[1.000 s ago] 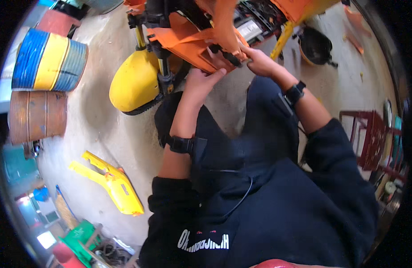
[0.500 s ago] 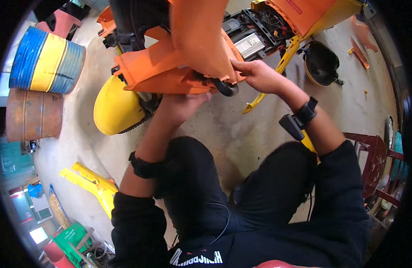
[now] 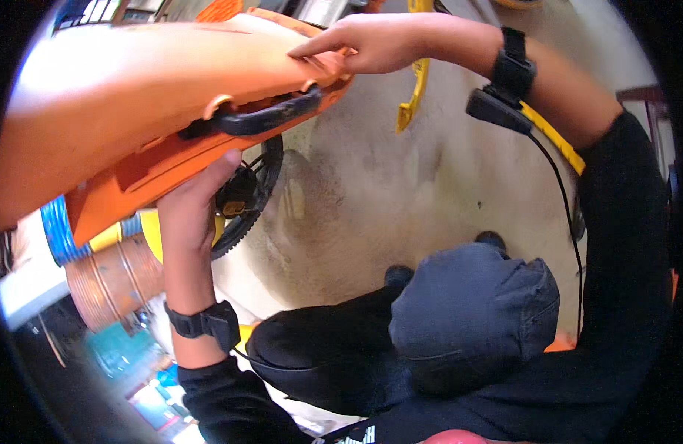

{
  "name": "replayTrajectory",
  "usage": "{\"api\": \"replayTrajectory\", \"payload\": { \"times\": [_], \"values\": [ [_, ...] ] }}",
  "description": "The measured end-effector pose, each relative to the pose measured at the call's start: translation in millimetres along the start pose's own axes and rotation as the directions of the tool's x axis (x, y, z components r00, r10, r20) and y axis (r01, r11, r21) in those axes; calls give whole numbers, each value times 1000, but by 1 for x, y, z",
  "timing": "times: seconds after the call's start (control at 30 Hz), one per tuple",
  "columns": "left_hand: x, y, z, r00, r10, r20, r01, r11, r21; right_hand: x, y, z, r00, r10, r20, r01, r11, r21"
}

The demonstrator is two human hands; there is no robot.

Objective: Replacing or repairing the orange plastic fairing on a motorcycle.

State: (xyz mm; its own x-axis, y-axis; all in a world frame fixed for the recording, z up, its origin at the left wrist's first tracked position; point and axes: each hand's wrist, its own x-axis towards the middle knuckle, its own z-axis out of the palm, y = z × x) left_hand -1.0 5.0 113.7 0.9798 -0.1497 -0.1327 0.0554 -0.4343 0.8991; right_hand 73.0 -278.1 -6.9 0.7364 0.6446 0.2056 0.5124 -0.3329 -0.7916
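A large orange plastic body panel (image 3: 126,96) of a scooter stretches across the upper left, close to me. A black curved hook-shaped handle (image 3: 271,115) is set along its lower side. My left hand (image 3: 197,196) holds the panel's lower edge from beneath, its thumb in sight and its other fingers hidden behind the plastic. At the panel's right end my right hand (image 3: 375,46) grips the corner, the index finger lying along the surface and the other fingers partly hidden. Just beyond my left hand is a black-tyred wheel (image 3: 263,185), partly covered by the panel.
Rusty (image 3: 115,281) and blue-yellow drums stand at the left behind the panel. A yellow trim strip (image 3: 412,96) reaches down over the concrete floor (image 3: 341,200) below my right wrist. My bent knees (image 3: 474,318) are close below.
My view has turned and come closer to the panel, which now fills the upper left. Both hands remain on it, with my right arm raised further and the black handle nearer.
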Motion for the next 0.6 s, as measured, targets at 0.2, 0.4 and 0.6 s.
{"api": "replayTrajectory", "payload": {
  "times": [0.2, 0.4, 0.6],
  "values": [
    [-11, -16, 20, 965, 183, -186, -203, 975, -90, -23, 33, 57, 934, -257, -249, 223, 962, -156],
    [-8, -23, 28, 921, 255, -295, -286, 956, -67, -20, 45, 142, 759, -182, -626, -88, 923, -375],
    [-13, -20, 33, 928, 278, -249, -298, 953, -48, 18, 42, 170, 467, -237, -852, -368, 824, -431]
  ]
}}
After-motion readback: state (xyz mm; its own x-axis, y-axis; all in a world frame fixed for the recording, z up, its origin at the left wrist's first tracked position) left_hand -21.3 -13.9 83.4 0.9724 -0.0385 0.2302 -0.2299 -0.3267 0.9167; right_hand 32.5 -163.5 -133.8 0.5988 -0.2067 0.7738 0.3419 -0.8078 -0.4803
